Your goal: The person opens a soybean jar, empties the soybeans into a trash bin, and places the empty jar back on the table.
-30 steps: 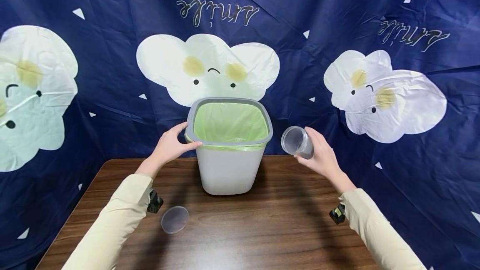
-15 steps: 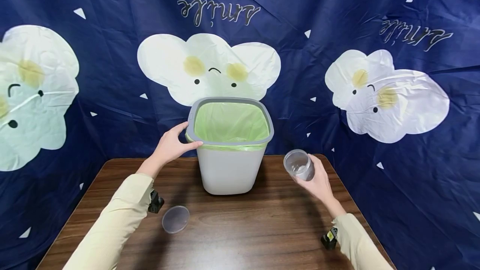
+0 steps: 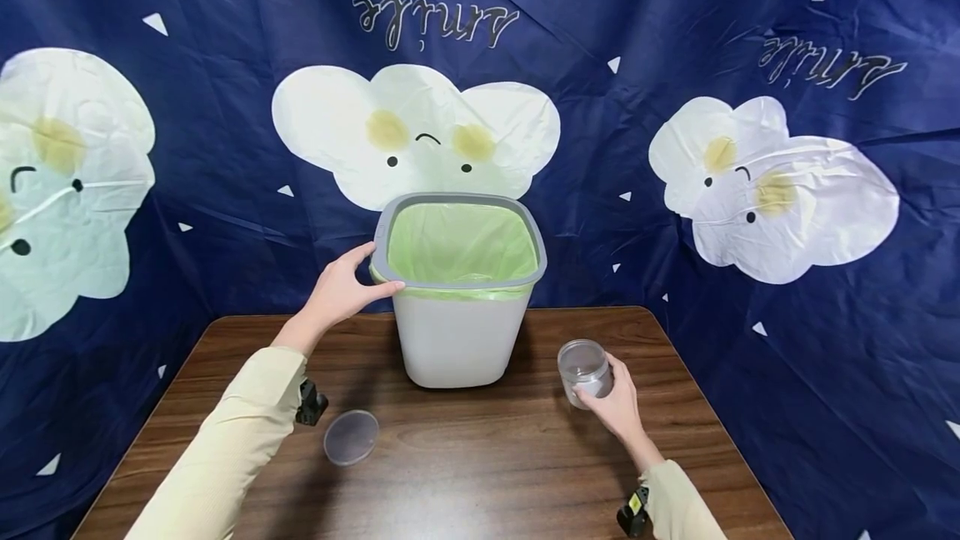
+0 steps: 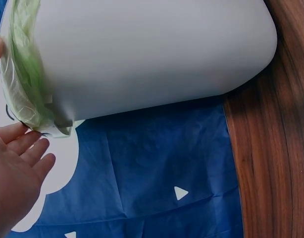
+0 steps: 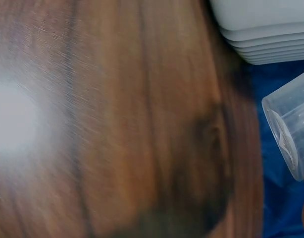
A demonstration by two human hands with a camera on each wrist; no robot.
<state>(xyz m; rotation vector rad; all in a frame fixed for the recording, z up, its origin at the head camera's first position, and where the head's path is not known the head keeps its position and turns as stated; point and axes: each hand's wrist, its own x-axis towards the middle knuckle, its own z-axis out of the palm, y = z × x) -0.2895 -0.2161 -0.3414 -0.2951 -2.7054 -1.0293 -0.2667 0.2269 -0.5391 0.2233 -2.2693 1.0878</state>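
Observation:
A light grey trash bin with a darker rim and green liner stands at the back middle. My left hand holds its left front corner, thumb on the front of the rim and fingers on the left side. In the left wrist view, the liner bunches under the rim beside that hand. Right of the bin, my right hand grips a clear plastic jar, mouth up and slightly tilted. Whether it touches the table cannot be told. A clear round lid lies flat on the table near my left wrist.
The brown wooden table ends at a blue curtain with cloud prints, behind the bin and along both sides. A small black camera sits on my left wrist, another camera on the right.
My right hand has brought the jar down and toward me, from beside the bin's rim to low above the table, turning it more upright. The left hand, bin and lid have not moved.

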